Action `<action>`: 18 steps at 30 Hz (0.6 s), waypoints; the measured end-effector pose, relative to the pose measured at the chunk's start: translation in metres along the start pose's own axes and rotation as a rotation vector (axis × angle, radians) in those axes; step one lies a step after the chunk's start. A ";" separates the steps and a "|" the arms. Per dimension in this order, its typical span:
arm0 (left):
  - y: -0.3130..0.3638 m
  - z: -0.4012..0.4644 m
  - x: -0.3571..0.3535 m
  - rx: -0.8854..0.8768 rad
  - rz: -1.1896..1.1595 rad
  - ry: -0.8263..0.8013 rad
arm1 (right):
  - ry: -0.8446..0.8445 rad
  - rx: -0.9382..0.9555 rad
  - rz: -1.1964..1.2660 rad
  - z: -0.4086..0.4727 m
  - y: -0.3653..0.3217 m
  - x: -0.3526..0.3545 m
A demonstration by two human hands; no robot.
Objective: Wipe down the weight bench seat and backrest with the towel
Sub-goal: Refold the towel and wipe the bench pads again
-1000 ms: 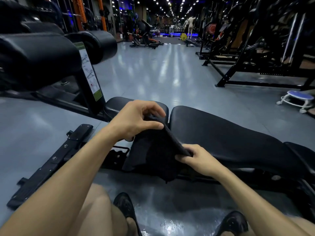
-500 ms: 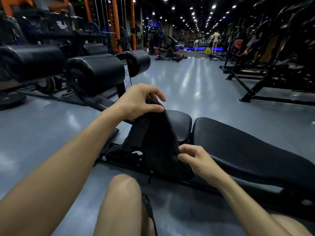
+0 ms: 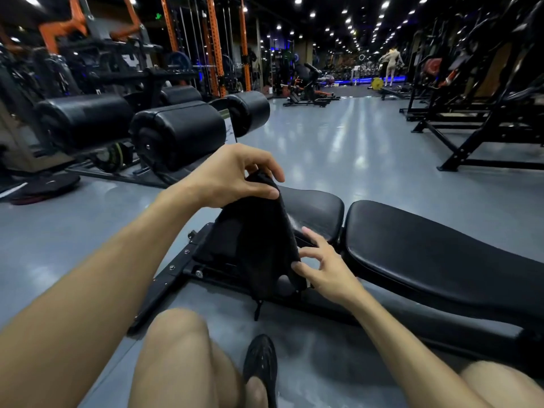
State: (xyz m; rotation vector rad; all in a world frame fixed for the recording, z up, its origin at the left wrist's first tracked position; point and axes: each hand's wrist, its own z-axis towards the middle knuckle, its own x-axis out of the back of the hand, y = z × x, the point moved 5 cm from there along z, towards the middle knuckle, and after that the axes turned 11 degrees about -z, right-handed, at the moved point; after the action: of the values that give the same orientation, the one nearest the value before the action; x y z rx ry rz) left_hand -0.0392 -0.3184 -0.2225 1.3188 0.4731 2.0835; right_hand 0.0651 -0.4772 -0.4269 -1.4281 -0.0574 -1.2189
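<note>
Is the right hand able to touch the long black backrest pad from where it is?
Probably yes. The right hand pinches the hanging black towel right beside the long black backrest pad, and nothing lies between them; it only needs to shift sideways.

no readable text

a white placard point(image 3: 230, 129) stands on the machine post behind the foam roller pads point(image 3: 179, 134), its print too small to read. a green sign point(image 3: 158, 16) glows high among the racks, illegible.
</note>
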 end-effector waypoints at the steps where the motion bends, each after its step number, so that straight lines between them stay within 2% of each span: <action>1: 0.000 0.000 0.000 -0.004 -0.007 0.001 | -0.036 0.019 0.033 0.003 -0.002 0.002; 7: -0.022 0.009 0.001 -0.007 -0.080 -0.009 | -0.237 -0.004 0.169 0.031 0.015 -0.002; 10: -0.043 0.018 -0.001 0.011 -0.120 -0.007 | -0.408 0.023 0.260 0.051 0.016 -0.011; 13: -0.062 0.034 -0.003 0.021 -0.134 0.005 | -0.513 0.057 0.238 0.078 0.020 -0.012; 15: -0.074 0.048 -0.002 0.029 -0.113 0.017 | -0.495 0.039 0.218 0.099 0.033 -0.003; 18: -0.095 0.077 0.002 0.044 -0.064 0.066 | -0.377 -0.007 0.132 0.135 0.058 0.028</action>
State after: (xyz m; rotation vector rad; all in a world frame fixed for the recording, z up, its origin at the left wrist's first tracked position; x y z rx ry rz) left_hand 0.0586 -0.2484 -0.2442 1.2459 0.5855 2.0798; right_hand 0.1987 -0.4100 -0.4151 -1.6253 -0.2140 -0.8321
